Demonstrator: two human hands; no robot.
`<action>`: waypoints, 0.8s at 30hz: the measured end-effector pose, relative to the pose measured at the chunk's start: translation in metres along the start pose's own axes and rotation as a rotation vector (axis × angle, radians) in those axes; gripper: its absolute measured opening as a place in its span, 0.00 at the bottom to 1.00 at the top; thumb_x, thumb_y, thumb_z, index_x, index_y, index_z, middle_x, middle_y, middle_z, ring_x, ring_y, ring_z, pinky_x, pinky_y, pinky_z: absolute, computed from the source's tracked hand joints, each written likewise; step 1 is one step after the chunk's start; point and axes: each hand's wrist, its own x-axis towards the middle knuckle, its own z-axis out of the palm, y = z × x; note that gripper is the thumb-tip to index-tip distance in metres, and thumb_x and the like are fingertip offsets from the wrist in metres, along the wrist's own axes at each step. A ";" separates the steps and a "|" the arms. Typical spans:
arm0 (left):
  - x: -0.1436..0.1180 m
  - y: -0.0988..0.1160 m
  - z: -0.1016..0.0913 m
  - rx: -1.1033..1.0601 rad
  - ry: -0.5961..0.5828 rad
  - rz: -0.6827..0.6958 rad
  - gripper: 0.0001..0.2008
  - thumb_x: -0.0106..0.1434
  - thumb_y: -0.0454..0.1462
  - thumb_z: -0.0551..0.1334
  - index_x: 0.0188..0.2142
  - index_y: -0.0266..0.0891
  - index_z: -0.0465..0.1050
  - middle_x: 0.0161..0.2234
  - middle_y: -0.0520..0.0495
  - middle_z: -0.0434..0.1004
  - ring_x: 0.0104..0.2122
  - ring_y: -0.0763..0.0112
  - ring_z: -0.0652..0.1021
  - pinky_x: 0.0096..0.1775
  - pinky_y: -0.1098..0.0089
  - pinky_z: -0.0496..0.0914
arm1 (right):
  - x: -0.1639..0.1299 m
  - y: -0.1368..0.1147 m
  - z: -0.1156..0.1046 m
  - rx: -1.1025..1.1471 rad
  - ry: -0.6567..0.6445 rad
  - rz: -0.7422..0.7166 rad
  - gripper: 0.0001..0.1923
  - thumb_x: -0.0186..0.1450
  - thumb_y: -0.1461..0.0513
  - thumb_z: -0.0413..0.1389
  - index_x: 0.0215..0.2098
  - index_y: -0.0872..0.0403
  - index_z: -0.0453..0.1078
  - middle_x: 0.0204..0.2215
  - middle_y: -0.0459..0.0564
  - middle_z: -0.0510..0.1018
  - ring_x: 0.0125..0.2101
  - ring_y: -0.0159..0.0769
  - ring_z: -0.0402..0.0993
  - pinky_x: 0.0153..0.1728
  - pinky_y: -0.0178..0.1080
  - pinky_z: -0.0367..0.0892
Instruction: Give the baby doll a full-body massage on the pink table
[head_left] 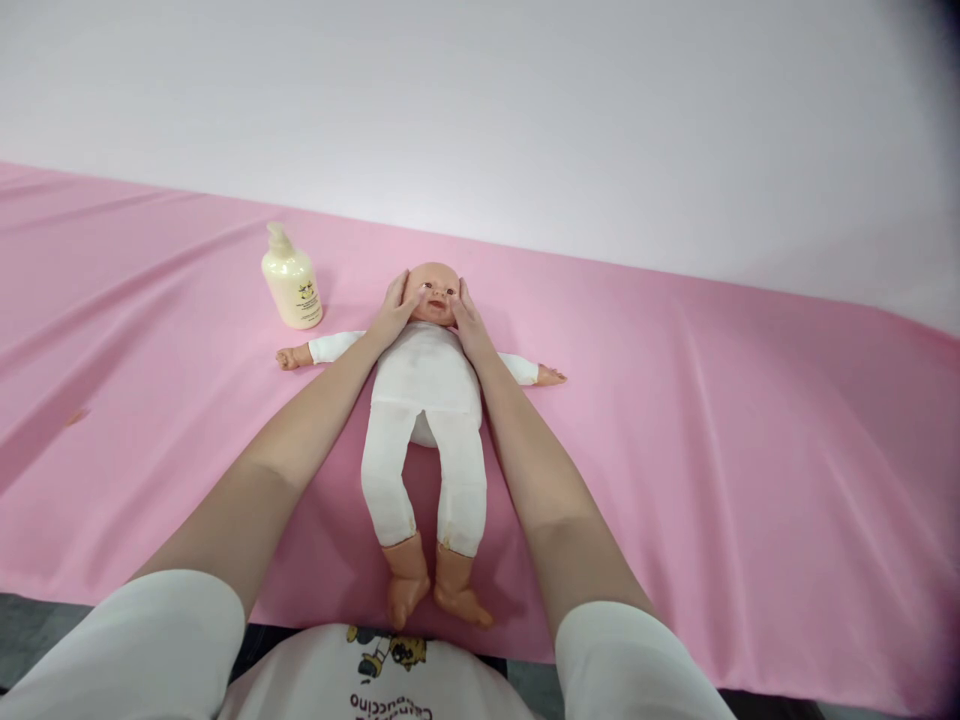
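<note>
A baby doll [427, 370] in a white fabric suit lies on its back, its head away from me and its arms spread wide. My left hand [398, 311] rests along the left side of the doll's head, thumb on the cheek and fingers stretched upward. On the other side, my right hand [469, 318] lies against the head in the same way, fingers extended and thumb by the mouth. Both palms touch the head, which stays on the cloth. The undersides of my fingers are hidden.
A cream pump bottle [292, 285] stands upright to the left, beyond the doll's outstretched arm. Pink cloth [720, 470] with soft folds covers the table. Behind the table rises a plain white wall [480, 120]. The table's near edge runs close to my body.
</note>
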 end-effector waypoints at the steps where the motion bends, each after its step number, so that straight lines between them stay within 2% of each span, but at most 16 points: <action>1: -0.001 0.000 -0.001 0.020 -0.011 -0.012 0.39 0.65 0.54 0.61 0.69 0.43 0.54 0.72 0.40 0.52 0.72 0.54 0.53 0.72 0.56 0.49 | -0.001 -0.001 0.000 -0.008 -0.003 0.006 0.50 0.64 0.35 0.50 0.75 0.39 0.33 0.75 0.39 0.48 0.73 0.44 0.49 0.70 0.55 0.57; 3: -0.002 -0.001 -0.002 0.052 -0.028 -0.003 0.41 0.63 0.54 0.63 0.70 0.43 0.52 0.73 0.40 0.49 0.73 0.53 0.51 0.72 0.56 0.48 | -0.001 -0.002 0.000 -0.009 0.013 0.024 0.53 0.63 0.35 0.52 0.75 0.40 0.32 0.75 0.41 0.48 0.73 0.43 0.50 0.71 0.55 0.56; 6: 0.000 -0.005 -0.001 0.069 -0.035 0.018 0.40 0.65 0.54 0.61 0.70 0.42 0.50 0.73 0.39 0.49 0.73 0.54 0.51 0.72 0.55 0.46 | 0.002 0.001 -0.001 -0.021 0.007 0.046 0.52 0.63 0.33 0.48 0.75 0.40 0.31 0.75 0.40 0.45 0.73 0.42 0.48 0.71 0.54 0.55; 10: 0.006 -0.018 0.005 0.022 0.023 0.040 0.36 0.69 0.58 0.50 0.69 0.41 0.53 0.72 0.39 0.52 0.72 0.58 0.54 0.71 0.59 0.49 | 0.008 0.009 -0.002 -0.006 -0.011 0.033 0.48 0.66 0.33 0.40 0.75 0.40 0.27 0.75 0.37 0.41 0.74 0.39 0.45 0.71 0.52 0.55; 13: 0.010 -0.026 0.008 -0.058 0.066 0.040 0.35 0.71 0.60 0.43 0.67 0.43 0.57 0.71 0.42 0.54 0.72 0.62 0.56 0.71 0.61 0.52 | 0.008 0.011 -0.001 -0.007 0.001 0.003 0.46 0.67 0.33 0.36 0.75 0.40 0.29 0.75 0.37 0.44 0.73 0.41 0.49 0.70 0.53 0.59; 17: 0.011 -0.028 0.009 -0.085 0.073 0.047 0.33 0.71 0.59 0.43 0.66 0.44 0.58 0.70 0.42 0.57 0.71 0.62 0.58 0.70 0.59 0.53 | 0.004 0.006 0.000 -0.051 0.059 0.021 0.43 0.68 0.34 0.34 0.75 0.39 0.36 0.74 0.39 0.51 0.70 0.45 0.57 0.65 0.54 0.67; 21: 0.009 -0.024 0.006 -0.057 0.052 0.046 0.34 0.72 0.57 0.42 0.68 0.41 0.55 0.71 0.40 0.54 0.71 0.61 0.57 0.70 0.60 0.53 | -0.001 -0.003 0.002 -0.025 0.075 0.056 0.41 0.70 0.37 0.35 0.75 0.41 0.37 0.73 0.42 0.53 0.69 0.44 0.59 0.64 0.52 0.69; 24: 0.004 -0.015 0.002 0.017 0.001 0.043 0.36 0.70 0.56 0.52 0.69 0.40 0.52 0.72 0.39 0.51 0.72 0.57 0.54 0.71 0.59 0.49 | -0.004 -0.008 0.003 0.008 0.062 0.041 0.43 0.69 0.37 0.42 0.75 0.41 0.38 0.73 0.42 0.53 0.71 0.43 0.57 0.68 0.52 0.63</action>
